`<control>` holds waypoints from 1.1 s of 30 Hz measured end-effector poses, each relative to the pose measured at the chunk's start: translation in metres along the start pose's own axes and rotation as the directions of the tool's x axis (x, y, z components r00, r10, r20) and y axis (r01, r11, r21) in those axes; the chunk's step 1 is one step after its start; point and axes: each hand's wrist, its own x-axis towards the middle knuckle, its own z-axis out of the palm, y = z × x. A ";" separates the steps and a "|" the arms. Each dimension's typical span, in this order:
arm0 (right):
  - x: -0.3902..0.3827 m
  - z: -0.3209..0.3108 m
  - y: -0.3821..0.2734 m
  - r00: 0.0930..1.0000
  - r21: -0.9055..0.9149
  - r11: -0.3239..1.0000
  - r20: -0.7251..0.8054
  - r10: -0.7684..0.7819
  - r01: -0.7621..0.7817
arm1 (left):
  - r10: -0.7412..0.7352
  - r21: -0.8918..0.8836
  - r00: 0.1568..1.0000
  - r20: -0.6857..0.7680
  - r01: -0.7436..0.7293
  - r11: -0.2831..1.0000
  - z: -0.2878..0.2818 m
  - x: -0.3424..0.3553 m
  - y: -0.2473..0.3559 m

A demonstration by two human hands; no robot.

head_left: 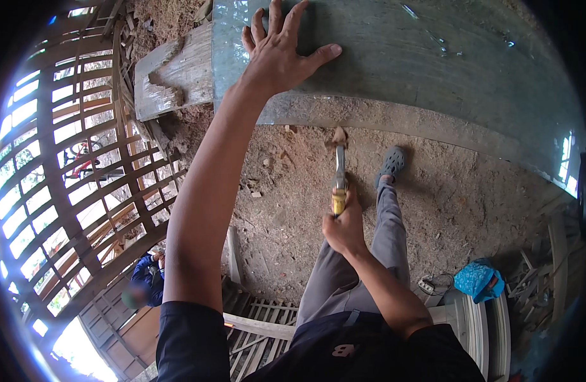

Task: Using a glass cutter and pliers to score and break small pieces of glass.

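My left hand (274, 60) rests with fingers spread on a large clear glass sheet (446, 95). The sheet lies over a board or table top, and its near strip reaches past the board, showing the ground through it. My right hand (345, 223) is wrapped round the yellow grip of a hammer (339, 169). The hammer has a bare metal shaft and points away from me. Its brownish head is just short of the glass's near edge and appears apart from it. A few bright shards or glints (443, 46) show on the sheet.
Left of the glass lies a worn wooden plank (194, 70). A slatted wooden wall (64, 140) stands at the left, with a person (150, 280) low beside it. A blue bag (479, 280), a power strip (427, 285) and scrap wood (535, 280) are at the lower right. Chips litter the ground.
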 end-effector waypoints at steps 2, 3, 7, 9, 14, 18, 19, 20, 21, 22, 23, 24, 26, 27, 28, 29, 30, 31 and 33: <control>-0.023 -0.015 -0.011 0.967 -0.160 0.969 0.142 0.211 -0.188 | -0.001 0.027 0.999 -0.034 0.002 1.000 0.002 0.000 -0.003; -0.037 -0.023 -0.019 0.968 -0.165 0.969 0.136 0.209 -0.186 | 0.002 0.021 0.999 -0.039 -0.001 1.000 0.004 -0.003 -0.003; -0.069 -0.068 -0.056 0.969 -0.024 0.999 0.246 0.038 -0.033 | 0.162 -0.102 0.860 -0.484 -0.239 0.966 -0.004 -0.021 0.000; -0.064 -0.079 -0.070 0.974 0.215 0.969 0.217 0.071 -0.119 | 0.105 -0.374 0.881 -0.461 -0.300 0.878 -0.010 -0.040 0.013; 0.005 -0.103 -0.088 0.995 0.291 0.953 0.069 0.073 -0.090 | 0.291 -0.443 0.937 -0.193 -0.348 0.826 -0.022 -0.064 0.065; 0.035 -0.100 -0.094 0.998 0.237 0.971 -0.020 0.052 -0.045 | 0.293 -0.312 0.933 -0.208 -0.347 0.884 -0.025 -0.043 0.093; 0.040 -0.097 -0.094 0.999 0.238 0.971 -0.045 -0.003 0.013 | 0.299 -0.303 0.933 -0.203 -0.350 0.886 -0.026 -0.039 0.097; 0.041 -0.097 -0.095 0.999 0.240 0.971 -0.050 -0.004 0.016 | 0.294 -0.305 0.937 -0.190 -0.341 0.889 -0.026 -0.034 0.101; 0.041 -0.096 -0.096 0.997 0.301 0.952 -0.020 0.069 -0.060 | 0.292 -0.318 0.939 -0.184 -0.338 0.886 -0.026 -0.031 0.104; 0.042 -0.097 -0.098 0.987 0.362 0.919 0.021 0.158 -0.155 | 0.295 -0.308 0.939 -0.175 -0.337 0.890 -0.026 -0.028 0.108; 0.042 -0.098 -0.101 0.990 0.363 0.922 0.011 0.139 -0.133 | 0.272 -0.318 0.946 -0.175 -0.316 0.894 -0.027 -0.025 0.110; 0.044 -0.099 -0.105 0.991 0.361 0.923 0.019 0.132 -0.130 | 0.250 -0.328 0.952 -0.177 -0.296 0.897 -0.027 -0.022 0.113; 0.045 -0.101 -0.114 0.992 0.364 0.923 0.023 0.122 -0.122 | 0.257 -0.317 0.948 -0.186 -0.305 0.898 -0.027 -0.016 0.120; 0.045 -0.103 -0.119 0.989 0.514 0.845 0.047 0.142 -0.146 | 0.256 -0.309 0.947 -0.196 -0.308 0.900 -0.027 -0.013 0.123; 0.046 -0.105 -0.124 0.991 0.655 0.744 0.082 0.104 -0.133 | 0.260 -0.307 0.946 -0.195 -0.310 0.900 -0.027 -0.008 0.127; 0.048 -0.110 -0.126 0.985 0.650 0.741 0.077 0.156 -0.168 | 0.233 -0.328 0.955 -0.182 -0.282 0.902 -0.027 -0.002 0.130; 0.050 -0.117 -0.128 0.974 0.689 0.688 0.172 0.148 -0.226 | 0.195 -0.338 0.969 -0.153 -0.236 0.911 -0.028 0.003 0.132; 0.051 -0.123 -0.128 0.957 0.723 0.632 0.264 0.119 -0.278 | 0.204 -0.349 0.965 -0.167 -0.251 0.903 -0.029 0.009 0.134; 0.044 -0.130 -0.127 0.949 0.732 0.609 0.286 0.130 -0.304 | 0.153 -0.431 0.981 -0.122 -0.191 0.882 -0.031 0.019 0.136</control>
